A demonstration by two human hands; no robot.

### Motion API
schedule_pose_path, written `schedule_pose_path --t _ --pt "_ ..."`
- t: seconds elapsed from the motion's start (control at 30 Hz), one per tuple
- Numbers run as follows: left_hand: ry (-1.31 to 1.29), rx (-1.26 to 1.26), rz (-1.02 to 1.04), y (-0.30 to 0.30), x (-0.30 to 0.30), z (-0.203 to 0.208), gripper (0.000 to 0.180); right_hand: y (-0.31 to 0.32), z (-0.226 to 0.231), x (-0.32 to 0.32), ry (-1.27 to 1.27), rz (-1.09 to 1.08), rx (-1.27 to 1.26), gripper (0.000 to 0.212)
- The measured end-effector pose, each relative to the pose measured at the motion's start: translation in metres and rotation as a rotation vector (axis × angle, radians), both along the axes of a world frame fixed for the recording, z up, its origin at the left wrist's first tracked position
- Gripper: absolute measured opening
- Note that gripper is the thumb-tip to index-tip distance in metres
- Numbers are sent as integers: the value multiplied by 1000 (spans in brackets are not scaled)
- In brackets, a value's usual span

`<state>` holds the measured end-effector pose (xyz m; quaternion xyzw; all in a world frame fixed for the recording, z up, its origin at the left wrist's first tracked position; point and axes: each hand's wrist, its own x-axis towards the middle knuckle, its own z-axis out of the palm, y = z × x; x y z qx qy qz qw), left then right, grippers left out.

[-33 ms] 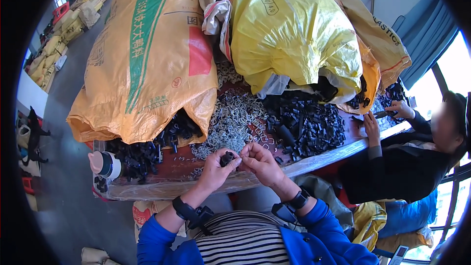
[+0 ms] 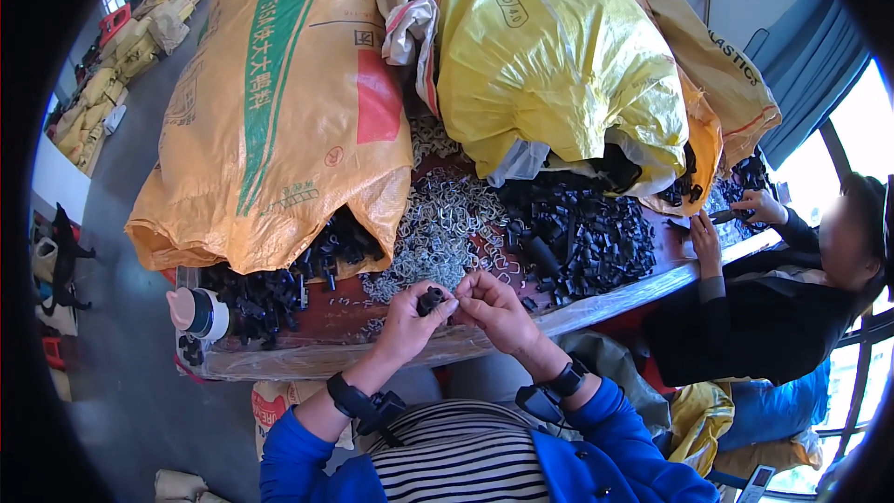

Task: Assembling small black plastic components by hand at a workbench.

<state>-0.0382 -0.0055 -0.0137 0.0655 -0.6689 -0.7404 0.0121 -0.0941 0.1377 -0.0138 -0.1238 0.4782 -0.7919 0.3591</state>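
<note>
Piece [image 2: 430, 302] gripped in my left hand [image 2: 406, 321]; I'd hold it steady. Right hand [image 2: 500, 313] pinching, on what I can't tell

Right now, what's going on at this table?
The person's left hand holds a small, dark cylindrical piece; the right hand is pinched beside it, its contents unclear. Beyond them lie silvery metallic hook-shaped bits and a heap of black pieces, some tubular. At right, a co-worker holds another dark piece.
</note>
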Motion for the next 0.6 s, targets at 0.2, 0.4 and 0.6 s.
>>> schedule_pose_path --t 0.2,0.4,0.6 --pt "-62 147 43 5 -2 -8 8 5 -6 -1 63 51 143 11" --pt "-223 256 -48 7 1 -2 10 10 2 2 78 -2 177 12" --pt "-361 853 -202 -3 4 -1 18 16 8 4 500 -28 332 10"
